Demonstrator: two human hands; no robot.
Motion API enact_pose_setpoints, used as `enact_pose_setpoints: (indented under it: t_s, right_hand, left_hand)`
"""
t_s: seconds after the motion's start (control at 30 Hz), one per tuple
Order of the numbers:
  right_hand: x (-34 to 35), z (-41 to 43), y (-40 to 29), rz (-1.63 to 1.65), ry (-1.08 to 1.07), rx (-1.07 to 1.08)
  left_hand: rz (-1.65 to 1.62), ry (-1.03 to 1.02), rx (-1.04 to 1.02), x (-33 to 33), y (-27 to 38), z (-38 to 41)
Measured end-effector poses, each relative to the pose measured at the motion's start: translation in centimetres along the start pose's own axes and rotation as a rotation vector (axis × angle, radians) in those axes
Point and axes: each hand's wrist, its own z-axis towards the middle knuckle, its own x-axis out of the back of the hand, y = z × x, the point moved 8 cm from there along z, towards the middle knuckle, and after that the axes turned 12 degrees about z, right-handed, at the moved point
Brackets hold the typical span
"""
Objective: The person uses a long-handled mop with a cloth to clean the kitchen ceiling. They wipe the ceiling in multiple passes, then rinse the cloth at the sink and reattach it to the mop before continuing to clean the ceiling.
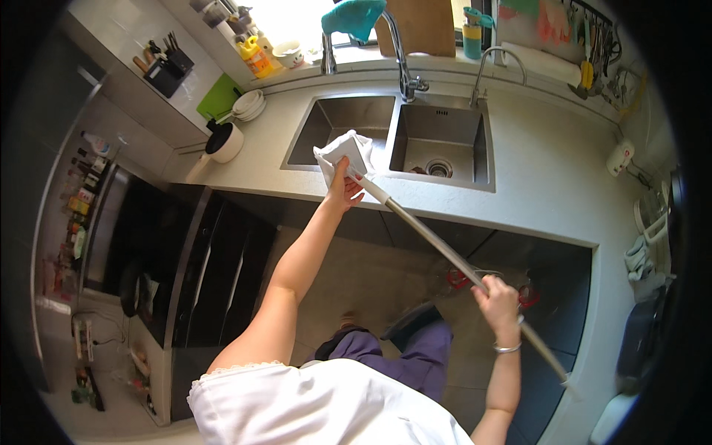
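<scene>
A flat mop with a long metal pole slants across the space before me. Its pale plate-like head is raised over the counter's front edge by the left sink basin, with a white cloth around its edges. My left hand is at the head, thumb on the plate and the other fingers apart underneath. My right hand is closed around the lower pole, whose far end passes beyond my wrist to the lower right.
A steel double sink with taps is set in the white counter. At the left stand a white saucepan, stacked bowls and a knife holder. A dark dustpan-like object is near my legs.
</scene>
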Motion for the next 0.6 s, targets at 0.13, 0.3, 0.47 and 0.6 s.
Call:
enact_pose_setpoints:
  t_s: [0.13, 0.3, 0.47, 0.6]
  right_hand:
    - [-2.5, 3.4, -3.6, -0.314, -0.018, 0.03]
    - [-3.1, 8.4, -11.5, -0.497, -0.124, 0.019]
    - [-0.8, 14.2, -20.4, -0.786, -0.183, 0.161]
    - [-0.2, 16.1, -25.4, -0.876, -0.198, 0.158]
  left_hand:
    - [-0.089, -0.059, 0.112, 3.9, -4.8, 6.5]
    - [-0.199, -0.122, 0.166, 6.3, -2.4, 10.5]
    - [-0.263, -0.231, 0.24, 7.0, -1.9, 8.9]
    - [-0.278, -0.386, 0.269, 7.2, -1.8, 8.2]
